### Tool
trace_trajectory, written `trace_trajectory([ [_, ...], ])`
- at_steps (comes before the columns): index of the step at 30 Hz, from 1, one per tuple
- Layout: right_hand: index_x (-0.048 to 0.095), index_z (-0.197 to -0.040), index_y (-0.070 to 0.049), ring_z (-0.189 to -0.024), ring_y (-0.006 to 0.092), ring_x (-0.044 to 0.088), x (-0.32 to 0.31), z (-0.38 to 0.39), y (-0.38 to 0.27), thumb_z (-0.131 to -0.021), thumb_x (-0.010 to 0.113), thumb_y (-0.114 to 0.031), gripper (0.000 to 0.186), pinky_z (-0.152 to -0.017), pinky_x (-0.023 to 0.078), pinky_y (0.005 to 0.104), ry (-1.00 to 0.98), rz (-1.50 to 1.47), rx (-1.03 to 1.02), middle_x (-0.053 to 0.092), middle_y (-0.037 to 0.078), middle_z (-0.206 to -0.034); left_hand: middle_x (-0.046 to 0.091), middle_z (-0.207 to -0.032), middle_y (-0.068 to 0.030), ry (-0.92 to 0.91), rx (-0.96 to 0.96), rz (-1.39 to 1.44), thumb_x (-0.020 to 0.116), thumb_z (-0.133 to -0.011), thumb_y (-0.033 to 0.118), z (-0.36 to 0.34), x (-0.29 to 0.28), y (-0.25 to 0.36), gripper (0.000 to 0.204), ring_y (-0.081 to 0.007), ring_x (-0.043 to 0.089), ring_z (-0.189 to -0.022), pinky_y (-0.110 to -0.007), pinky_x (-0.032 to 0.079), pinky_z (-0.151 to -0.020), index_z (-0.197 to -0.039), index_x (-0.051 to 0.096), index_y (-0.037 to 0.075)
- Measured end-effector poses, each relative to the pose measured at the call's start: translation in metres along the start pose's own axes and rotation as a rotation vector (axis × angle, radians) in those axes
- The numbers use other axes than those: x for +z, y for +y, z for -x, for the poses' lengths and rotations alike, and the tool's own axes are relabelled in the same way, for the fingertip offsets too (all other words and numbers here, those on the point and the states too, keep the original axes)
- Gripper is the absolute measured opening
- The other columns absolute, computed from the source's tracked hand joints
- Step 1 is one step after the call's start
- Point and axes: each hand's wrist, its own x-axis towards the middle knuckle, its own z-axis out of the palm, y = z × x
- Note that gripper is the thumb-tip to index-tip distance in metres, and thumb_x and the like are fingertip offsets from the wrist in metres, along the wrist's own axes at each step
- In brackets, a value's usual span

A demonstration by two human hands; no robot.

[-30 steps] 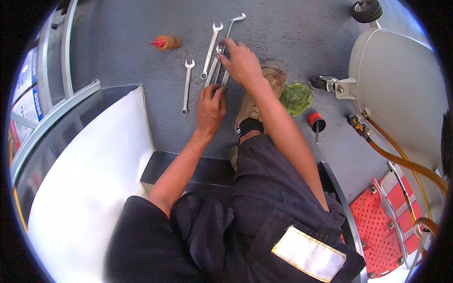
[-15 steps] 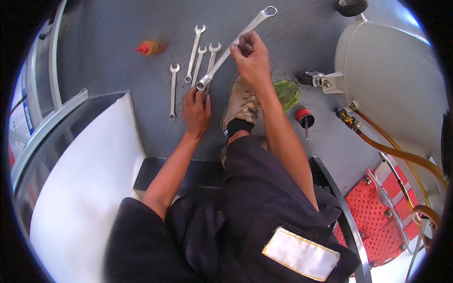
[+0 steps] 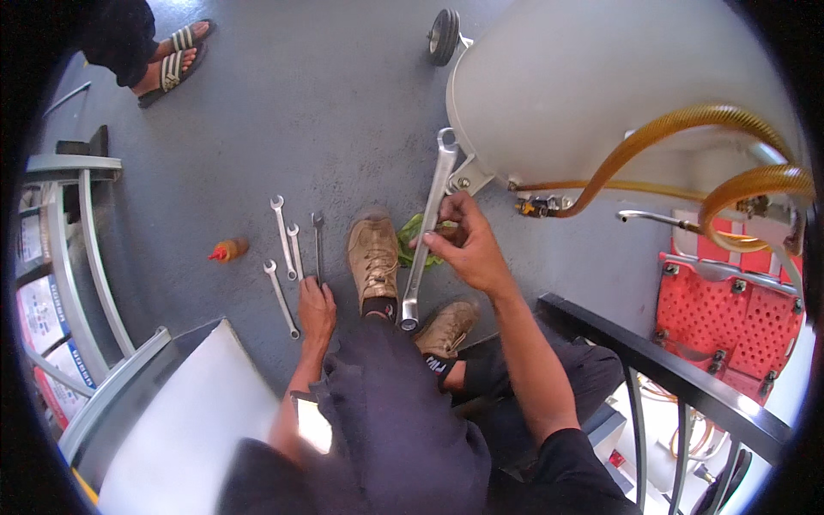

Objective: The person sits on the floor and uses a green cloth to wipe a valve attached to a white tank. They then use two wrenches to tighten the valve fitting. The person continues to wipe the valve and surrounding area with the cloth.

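My right hand (image 3: 470,249) pinches a large double-ended ring wrench (image 3: 421,257) by its middle and holds it up off the floor, slanting, between my shoes. Low over the floor, my left hand (image 3: 318,311) has its fingers closed at the lower end of a combination wrench (image 3: 318,245); the fingertips are partly hidden. Left of that hand lie three more combination wrenches: a long one (image 3: 283,236), a short one (image 3: 295,251) and a separate one (image 3: 281,296) nearer me. My left shoe (image 3: 373,257) stands between the hands.
An orange bottle with a red tip (image 3: 228,250) lies on the grey floor at left. A green cloth (image 3: 410,240) is partly behind the raised wrench. Right stand a wheeled pale tank (image 3: 549,86) with amber hoses (image 3: 652,142) and a black railing (image 3: 661,373). Another person's sandalled feet (image 3: 176,64) are far left.
My view has shifted, bringing another person's feet into sight. The large ring wrench has swung steeper, its lower end now nearer me. My left hand's fingers have closed on a combination wrench's end.
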Motion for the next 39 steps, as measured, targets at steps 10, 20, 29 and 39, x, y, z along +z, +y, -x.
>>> trace_trajectory([
  [10,0.037,-0.13,-0.005,-0.098,0.0269,0.073,-0.049,0.041,0.005,-0.091,0.068,0.003,0.051,-0.087,0.06,0.0384,0.071,-0.041,0.11,0.065,0.016,-0.11,0.06,-0.073,-0.0104,-0.277,-0.144,0.521,0.054,-0.108,0.028,-0.057,-0.08,0.106,0.028,-0.0191,0.058,-0.065,-0.036,0.045,-0.061,-0.105,0.061,0.001],
  [20,0.044,-0.141,0.001,-0.091,0.0246,0.072,-0.07,0.059,0.017,-0.092,0.063,0.0,0.052,-0.085,0.061,0.0386,0.194,-0.094,0.133,0.061,0.014,-0.112,0.068,-0.086,-0.0213,-0.44,0.009,0.476,0.06,-0.104,0.03,-0.063,-0.065,0.166,0.031,-0.0349,0.068,-0.079,-0.044,0.049,-0.071,-0.107,0.064,0.0],
  [29,0.053,-0.126,0.0,-0.066,0.0147,0.057,-0.084,0.063,0.03,-0.095,0.051,-0.004,0.031,-0.057,0.047,0.0295,0.294,-0.376,0.275,0.058,0.007,-0.097,0.067,-0.084,-0.0232,-0.427,0.137,0.465,0.06,-0.103,0.03,-0.078,-0.046,0.188,0.031,-0.0377,0.066,-0.075,-0.045,0.048,-0.069,-0.108,0.065,0.0],
  [39,0.058,-0.123,-0.002,-0.064,0.0058,0.047,-0.083,0.06,0.038,-0.106,0.056,-0.019,0.024,-0.053,0.037,0.0231,0.415,-0.05,0.284,0.056,-0.001,-0.086,0.062,-0.078,-0.019,-0.465,0.155,0.501,0.061,-0.103,0.03,-0.084,-0.022,0.186,0.031,-0.0266,0.058,-0.068,-0.04,0.045,-0.066,-0.104,0.063,-0.001],
])
